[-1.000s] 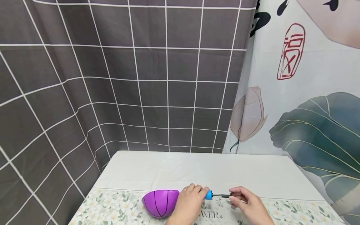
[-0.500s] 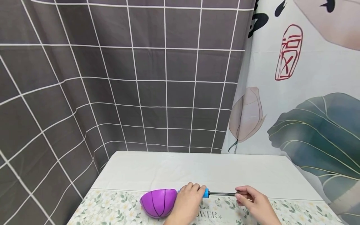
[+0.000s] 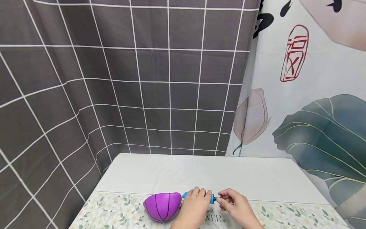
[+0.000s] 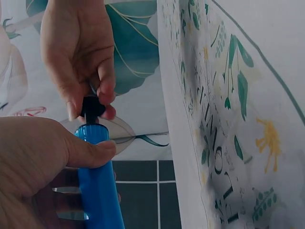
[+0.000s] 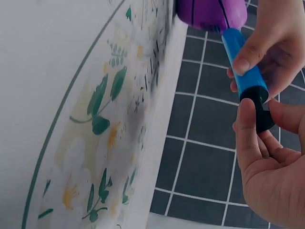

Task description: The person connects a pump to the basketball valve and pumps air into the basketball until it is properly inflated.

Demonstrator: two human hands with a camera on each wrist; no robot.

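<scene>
My left hand [image 3: 194, 206] was wrapped round the blue barrel of a hand pump [image 4: 101, 191], the thumb lying across it near its black-collared end. My right hand [image 3: 237, 206], just beside it, pinched the pump's black handle [image 5: 265, 119] between thumb and fingers, the handle sitting close to the barrel. On the left, the barrel's other end met the side of a purple ball [image 3: 161, 206] with black lines, which looked caved in, like a bowl; how the two joined was too small to tell. The ball rested on the flowered cloth [image 3: 117, 208], printed with leaves and dark lettering partly hidden by my hands. Past that lay the plain white strip of the table [image 3: 200, 173]. Behind it hung a dark curtain [image 3: 183, 95] with white grid lines and, to the right, a pale curtain [image 3: 311, 133] with big leaves and a red seal [image 3: 295, 53].
</scene>
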